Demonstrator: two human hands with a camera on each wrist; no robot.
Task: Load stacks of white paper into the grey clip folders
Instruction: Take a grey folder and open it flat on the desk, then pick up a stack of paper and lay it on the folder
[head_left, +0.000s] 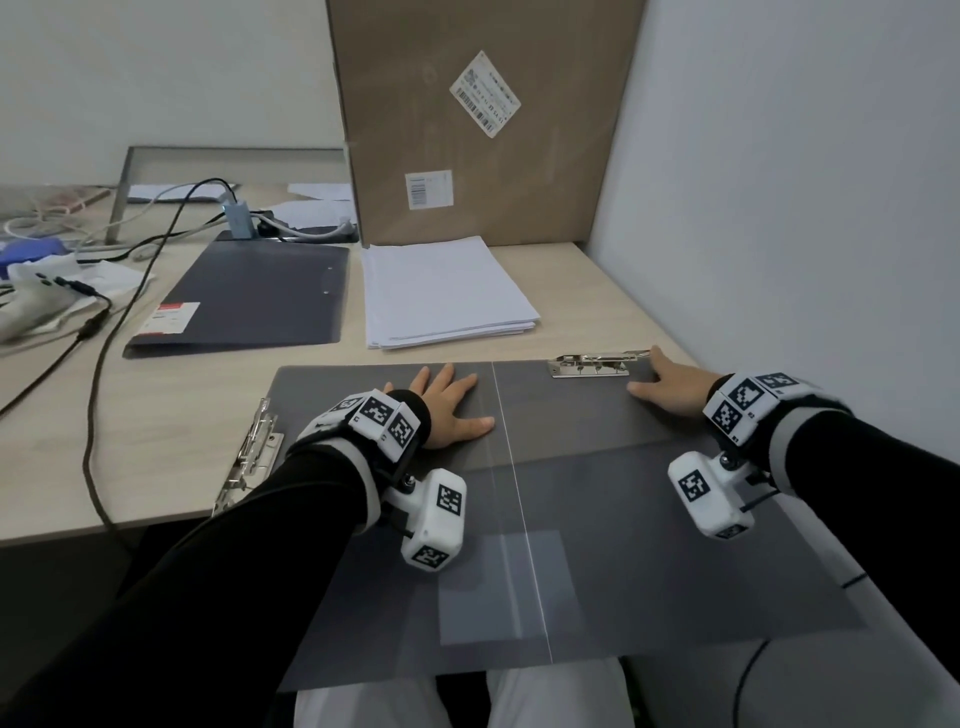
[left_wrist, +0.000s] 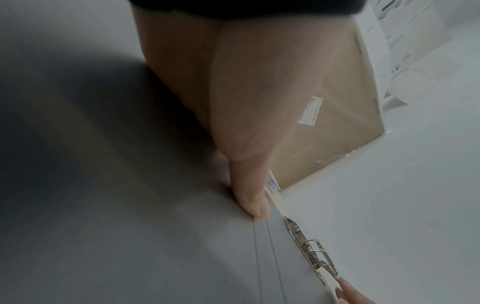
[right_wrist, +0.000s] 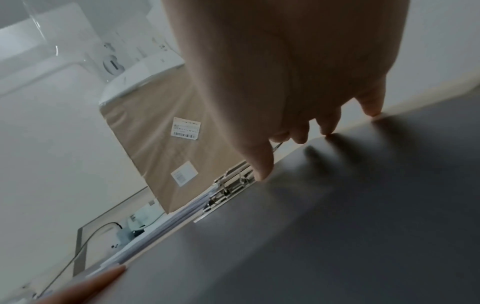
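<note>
Folder (head_left: 597, 499), grey and opened flat, lay across the near edge of the desk (head_left: 171, 457) in the head view, its spine crease running between the two hands. The left hand (head_left: 447, 410) lay palm down on the left leaf, fingers straight and spread, gripping nothing. The right hand (head_left: 670, 384) rested on the right leaf near its far edge, fingers extended and relaxed, the fingertips just beside the clip (head_left: 595, 362) at that edge; it held nothing either. The paper (head_left: 441, 291) sat in a stack just beyond the folder, well apart from both hands, in front of an upright box (head_left: 478, 119). A second, darker folder (head_left: 249, 301) lay closed left of the stack, and another clip (head_left: 254, 447) jutted out at the open folder's left edge. Cables (head_left: 98, 364) trailed over the desk's left side.

From the left wrist, the left hand (left_wrist: 233, 102) pressed flat, its thumb (left_wrist: 252, 197) straight and touching the folder (left_wrist: 130, 205) beside the crease. The clip (left_wrist: 311, 251) lay further along the edge, with a right fingertip (left_wrist: 345, 292) beside it.

From the right wrist, the right hand (right_wrist: 285, 72) hovered low over the folder (right_wrist: 337, 226), fingers (right_wrist: 262, 164) extended, tips touching the leaf near its far edge and next to the clip (right_wrist: 228, 191). Paper (right_wrist: 166, 224) edges showed just past the clip, untouched.
</note>
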